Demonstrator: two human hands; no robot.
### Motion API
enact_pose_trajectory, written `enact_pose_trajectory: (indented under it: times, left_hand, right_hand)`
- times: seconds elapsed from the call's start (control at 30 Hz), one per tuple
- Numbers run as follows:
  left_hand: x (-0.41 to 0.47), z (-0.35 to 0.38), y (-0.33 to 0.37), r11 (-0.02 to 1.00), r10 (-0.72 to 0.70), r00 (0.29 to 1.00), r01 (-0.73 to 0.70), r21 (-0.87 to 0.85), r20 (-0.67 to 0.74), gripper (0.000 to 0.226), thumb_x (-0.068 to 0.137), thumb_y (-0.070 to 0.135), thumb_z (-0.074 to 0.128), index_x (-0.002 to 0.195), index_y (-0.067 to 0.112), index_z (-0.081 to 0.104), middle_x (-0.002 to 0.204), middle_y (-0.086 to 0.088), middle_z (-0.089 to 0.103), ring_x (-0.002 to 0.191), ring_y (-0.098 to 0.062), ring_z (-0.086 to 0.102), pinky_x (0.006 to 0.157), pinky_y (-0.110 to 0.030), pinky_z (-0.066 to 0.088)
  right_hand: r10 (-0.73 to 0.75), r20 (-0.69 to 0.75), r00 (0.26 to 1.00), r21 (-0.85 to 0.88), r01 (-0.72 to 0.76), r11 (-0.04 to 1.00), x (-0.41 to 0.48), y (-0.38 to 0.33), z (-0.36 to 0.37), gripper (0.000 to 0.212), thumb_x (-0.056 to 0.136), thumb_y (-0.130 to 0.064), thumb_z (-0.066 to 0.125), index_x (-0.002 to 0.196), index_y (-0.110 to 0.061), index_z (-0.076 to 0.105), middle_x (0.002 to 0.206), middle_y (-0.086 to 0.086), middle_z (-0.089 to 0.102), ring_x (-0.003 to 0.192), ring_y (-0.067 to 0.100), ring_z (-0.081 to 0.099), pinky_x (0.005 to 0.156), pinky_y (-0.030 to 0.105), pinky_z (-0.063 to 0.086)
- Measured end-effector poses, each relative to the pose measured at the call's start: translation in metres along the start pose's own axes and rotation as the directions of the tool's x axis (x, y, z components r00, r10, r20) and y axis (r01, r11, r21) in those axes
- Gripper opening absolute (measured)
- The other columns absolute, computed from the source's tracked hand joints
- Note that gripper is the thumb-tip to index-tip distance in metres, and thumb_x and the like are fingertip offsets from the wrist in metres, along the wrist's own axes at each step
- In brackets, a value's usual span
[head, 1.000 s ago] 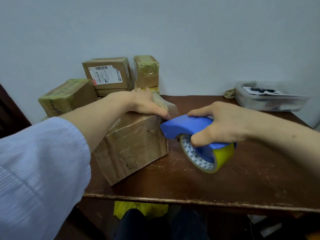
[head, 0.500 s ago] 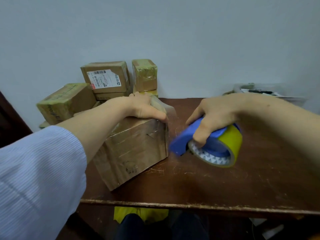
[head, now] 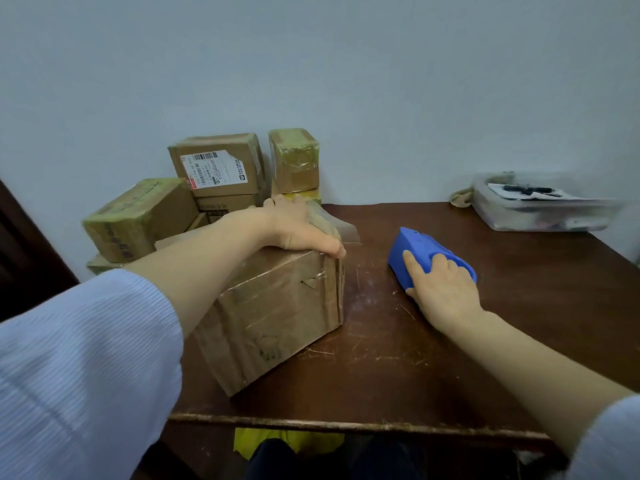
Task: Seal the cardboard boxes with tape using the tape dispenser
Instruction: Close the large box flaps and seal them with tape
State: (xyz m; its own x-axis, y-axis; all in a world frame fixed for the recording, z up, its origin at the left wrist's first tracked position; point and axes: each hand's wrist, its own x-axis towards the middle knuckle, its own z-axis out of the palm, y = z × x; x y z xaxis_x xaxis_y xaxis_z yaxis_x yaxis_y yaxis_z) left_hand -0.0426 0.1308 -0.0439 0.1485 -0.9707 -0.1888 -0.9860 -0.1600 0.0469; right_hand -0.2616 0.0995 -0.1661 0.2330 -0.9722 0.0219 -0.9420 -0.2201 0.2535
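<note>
A brown cardboard box [head: 277, 320], wrapped in clear tape, stands at the left of the dark wooden table [head: 450, 375]. My left hand [head: 298, 230] presses flat on its top far corner, where a loose flap of clear tape [head: 341, 225] sticks out to the right. The blue tape dispenser [head: 420, 251] rests on the table to the right of the box. My right hand [head: 440, 289] lies over its near end, fingers wrapped on it. The tape roll is hidden under the hand and the dispenser body.
Several taped cardboard boxes [head: 221, 168] are stacked against the wall at the back left. A clear plastic container [head: 540, 209] with papers sits at the back right corner. The table's front edge [head: 346, 424] runs close to my body.
My right hand pulled the dispenser away from the box, moved it right and set it down on the table. My left hand stayed on the box top.
</note>
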Motion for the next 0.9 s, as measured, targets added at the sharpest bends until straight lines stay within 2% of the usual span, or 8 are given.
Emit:
enact_pose_trajectory:
  times: [0.07,0.13,0.23,0.33,0.5,0.6,0.77,0.9]
  left_hand:
    - [-0.003,-0.003,-0.002,0.999,0.027,0.999,-0.025,-0.04,0.039,0.132,0.054,0.089,0.054,0.153,0.013,0.011,0.157,-0.015,0.015,0.143,-0.034,0.017,0.112,-0.043,0.023]
    - [-0.007,-0.008,-0.007,0.991,0.061,0.996,-0.052,-0.125,0.07,0.131,0.049,0.095,0.042,0.152,0.016,0.021,0.158,-0.011,0.016,0.144,-0.03,0.018,0.116,-0.043,0.02]
    - [-0.01,-0.012,-0.017,0.947,0.044,0.997,-0.024,-0.32,0.057,0.085,0.076,0.083,0.036,0.139,0.028,0.047,0.152,-0.003,0.036,0.137,-0.024,0.035,0.114,-0.036,0.024]
    - [-0.012,-0.011,-0.024,0.941,-0.012,1.0,0.005,-0.338,-0.018,0.063,0.094,0.058,0.041,0.142,0.017,0.044,0.148,-0.007,0.041,0.134,-0.024,0.039,0.105,-0.029,0.03]
    - [-0.02,-0.007,-0.06,0.847,-0.208,0.973,0.129,-0.516,-0.1,0.075,0.083,0.059,0.06,0.133,0.004,0.052,0.132,-0.013,0.055,0.12,-0.028,0.052,0.097,-0.034,0.042]
    - [-0.024,0.005,-0.078,0.714,-0.289,0.95,0.129,-0.688,-0.121,0.038,0.08,0.049,0.07,0.087,0.012,0.065,0.095,-0.003,0.065,0.099,-0.023,0.059,0.088,-0.033,0.046]
    - [-0.024,0.018,-0.093,0.486,-0.338,0.936,0.081,-0.87,-0.102,0.076,0.062,0.038,0.085,0.126,0.005,0.06,0.114,-0.009,0.068,0.099,-0.023,0.066,0.092,-0.039,0.053]
    - [-0.029,0.022,-0.095,0.431,-0.238,0.97,0.067,-0.9,-0.042,0.019,0.08,0.028,0.074,0.097,0.019,0.073,0.081,-0.002,0.075,0.062,-0.009,0.07,0.057,-0.017,0.055]
  right_hand:
    - [-0.018,-0.095,0.995,0.011,0.019,1.0,-0.005,-0.003,-0.007,0.061,0.099,-0.036,0.045,0.151,-0.022,0.017,0.148,0.03,0.021,0.137,0.043,0.025,0.111,0.049,0.022]
    - [-0.018,-0.392,0.92,0.306,0.149,0.94,-0.021,-0.017,-0.021,0.052,0.095,-0.025,0.056,0.144,-0.017,0.04,0.15,0.025,0.028,0.137,0.039,0.03,0.112,0.047,0.026]
    - [0.051,-0.342,0.938,0.859,0.29,0.421,-0.069,-0.053,-0.056,0.043,0.101,-0.026,0.038,0.144,-0.02,0.039,0.148,-0.01,0.035,0.134,-0.002,0.027,0.108,0.012,0.016]
    - [-0.076,-0.241,0.968,0.961,0.249,0.122,-0.083,-0.086,-0.07,0.052,0.101,-0.039,0.031,0.151,-0.028,0.02,0.151,-0.024,0.019,0.133,-0.014,0.012,0.105,0.008,0.006]
    - [-0.072,-0.217,0.974,0.974,0.221,0.058,-0.043,-0.107,-0.083,0.057,0.1,-0.044,0.031,0.152,-0.022,0.021,0.158,-0.009,0.019,0.144,0.005,0.015,0.119,0.028,0.009]
    - [-0.057,-0.209,0.976,0.978,0.207,-0.029,-0.033,-0.113,-0.085,0.064,0.094,-0.056,0.04,0.15,-0.029,0.026,0.155,-0.011,0.028,0.142,0.006,0.023,0.118,0.037,0.021]
    - [0.014,-0.202,0.979,0.968,0.202,-0.151,-0.034,-0.113,-0.074,0.062,0.089,-0.053,0.054,0.145,-0.037,0.033,0.15,-0.018,0.034,0.134,-0.003,0.03,0.114,0.027,0.024]
    - [0.061,-0.127,0.99,0.95,0.14,-0.28,-0.031,-0.114,-0.06,0.048,0.093,-0.054,0.045,0.139,-0.04,0.041,0.144,-0.019,0.043,0.134,0.0,0.037,0.116,0.035,0.027]
